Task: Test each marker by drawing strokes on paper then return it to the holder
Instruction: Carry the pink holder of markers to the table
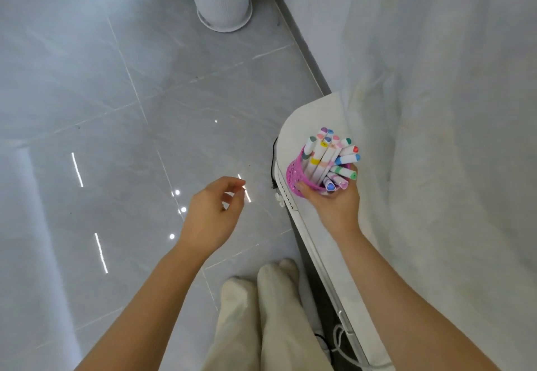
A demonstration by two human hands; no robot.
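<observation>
Markers (329,157), white-barrelled with coloured caps, stand bunched and fanned in a pink mesh holder (296,176) at about four o'clock from the middle of the view, at the rounded corner of a white table (302,126). The right hand (334,203) wraps the holder from its six o'clock side, thumb on the mesh wall and fingers curled round the far side, so it grasps the holder firmly. The left hand (212,213) hangs free over the grey tiled floor (116,94), at about nine o'clock from the holder and well apart from it, its fingers loosely curled and holding nothing. No paper shows anywhere in view; a white cloth (436,138) drapes the rest of the table.

The step in hand looks like carrying or steadying the holder before the first marker is drawn out. To do it well, the person should keep the holder upright, since the markers lean outward toward three o'clock and could spill. The free left hand should pinch one cap at the edge of the bunch and lift straight up, so that neighbours do not drag along.
</observation>
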